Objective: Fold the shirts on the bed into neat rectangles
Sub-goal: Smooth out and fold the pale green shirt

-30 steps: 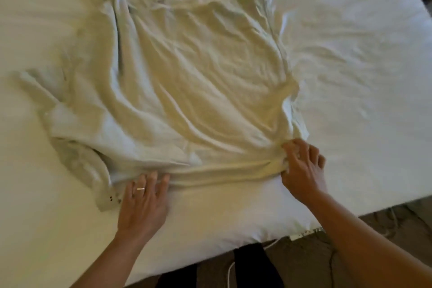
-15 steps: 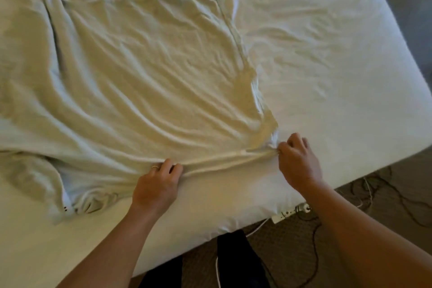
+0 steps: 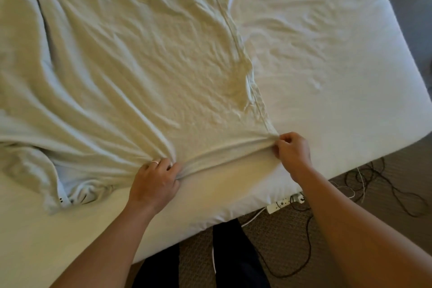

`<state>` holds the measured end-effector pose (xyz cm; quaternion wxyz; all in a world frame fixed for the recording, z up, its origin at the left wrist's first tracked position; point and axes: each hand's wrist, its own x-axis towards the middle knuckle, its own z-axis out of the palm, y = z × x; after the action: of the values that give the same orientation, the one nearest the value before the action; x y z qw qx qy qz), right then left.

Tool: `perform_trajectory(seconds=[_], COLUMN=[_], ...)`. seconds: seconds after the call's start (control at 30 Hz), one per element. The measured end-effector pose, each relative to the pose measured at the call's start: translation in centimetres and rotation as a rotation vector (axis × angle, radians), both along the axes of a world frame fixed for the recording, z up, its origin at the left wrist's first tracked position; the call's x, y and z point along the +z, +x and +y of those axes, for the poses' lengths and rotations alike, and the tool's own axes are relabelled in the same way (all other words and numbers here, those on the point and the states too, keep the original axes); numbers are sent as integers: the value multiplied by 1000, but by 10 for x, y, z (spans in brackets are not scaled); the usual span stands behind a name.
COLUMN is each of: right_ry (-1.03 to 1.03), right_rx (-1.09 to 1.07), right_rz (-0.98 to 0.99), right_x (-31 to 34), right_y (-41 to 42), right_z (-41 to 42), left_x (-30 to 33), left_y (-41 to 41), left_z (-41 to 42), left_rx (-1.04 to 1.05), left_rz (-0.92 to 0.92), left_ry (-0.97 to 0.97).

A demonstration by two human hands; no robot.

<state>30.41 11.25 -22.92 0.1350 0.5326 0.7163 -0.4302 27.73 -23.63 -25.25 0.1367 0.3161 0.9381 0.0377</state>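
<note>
- Pale shirt (image 3: 140, 72) spread wrinkled over the white bed (image 3: 327, 54), reaching past the frame's top and left edges.
- Near hem of shirt running parallel to the bed's near edge, a band of bare sheet between the two.
- Left hand (image 3: 154, 184) clenched around a bunch of hem, fabric gathered in folds toward the grip; ring (image 3: 155, 162) on one finger.
- Right hand (image 3: 292, 154) pinching the shirt's near right corner, where the side seam meets the hem.
- Hem stretched fairly taut between both hands.
- Right of shirt: wide stretch of bare, lightly creased sheet out to the bed's right edge.
- Left of left hand: crumpled sleeve (image 3: 70, 192) with small dark buttons on its cuff, lying close to the bed's near edge.
- Below the bed's near edge: carpet, white power strip (image 3: 284, 203), tangled dark cords (image 3: 385, 182), dark trouser legs (image 3: 233, 257).
- No readable brand, label or writing.
</note>
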Motion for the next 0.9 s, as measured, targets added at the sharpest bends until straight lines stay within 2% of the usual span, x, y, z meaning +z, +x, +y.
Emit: perform_trajectory(seconds=[0.23, 0.33, 0.43, 0.53, 0.63, 0.73, 0.83, 0.9], right_ry=[-65, -39, -26, 24, 59, 123, 212, 264], right_rx=[-28, 80, 43, 226, 354, 382, 386, 440], right_rz=[119, 38, 44, -30, -93, -119, -98, -75], right_x=[0, -1, -2, -2, 0, 6, 13, 13], right_y=[4, 0, 7, 18, 14, -7, -38, -68], right_z=[-5, -7, 1, 7, 7, 6, 4, 3], left_x=[-3, -5, -9, -9, -1, 12, 25, 29], left_y=[3, 4, 7, 14, 8, -14, -47, -74], left_z=[18, 20, 17, 14, 20, 30, 45, 50], left_rx=[40, 41, -14, -116, -106, -30, 155, 252], left_rz=[12, 23, 43, 59, -89, -355, -625, -638], left_ry=[14, 8, 42, 83, 54, -9, 21, 41])
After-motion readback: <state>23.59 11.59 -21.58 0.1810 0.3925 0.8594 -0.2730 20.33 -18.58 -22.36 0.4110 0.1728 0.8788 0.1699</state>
